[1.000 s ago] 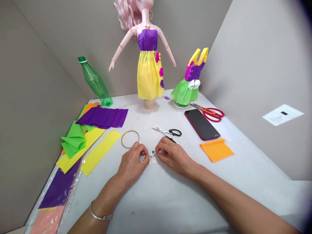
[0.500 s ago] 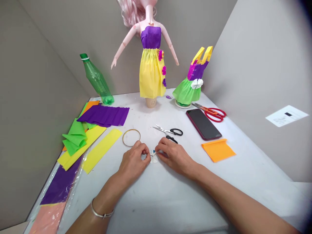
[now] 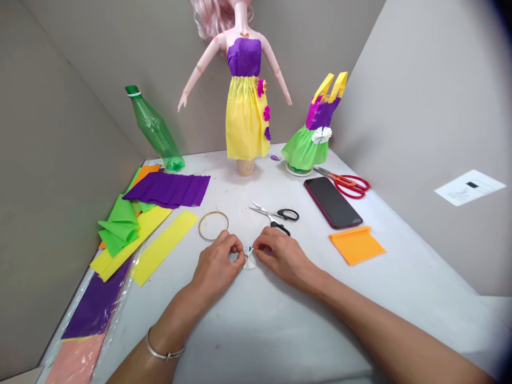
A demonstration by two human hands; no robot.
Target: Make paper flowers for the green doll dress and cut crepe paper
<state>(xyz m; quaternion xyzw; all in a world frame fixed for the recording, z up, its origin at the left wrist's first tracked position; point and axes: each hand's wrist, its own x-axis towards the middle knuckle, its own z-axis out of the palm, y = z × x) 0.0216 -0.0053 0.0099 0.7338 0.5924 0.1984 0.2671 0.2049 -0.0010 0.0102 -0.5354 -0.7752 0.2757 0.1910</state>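
Grey walls box in a white desk [image 3: 256,330] scattered with craft paper. Between the left hand [image 3: 218,264] and right hand [image 3: 282,257], a small folded white paper piece [image 3: 249,261] sits pinched, both hands curled nearly closed with their fingertips gripping it from either side. Just beyond the left hand lies a thin gold ring [image 3: 213,226]; just beyond the right, small black-handled scissors [image 3: 278,216]. Farther right of the right hand are a dark phone [image 3: 332,202] and an orange paper sheet [image 3: 357,245]. Left of the left hand lies a yellow crepe strip [image 3: 164,246]. Well ahead of both hands stands a doll in a paper dress [image 3: 245,90].
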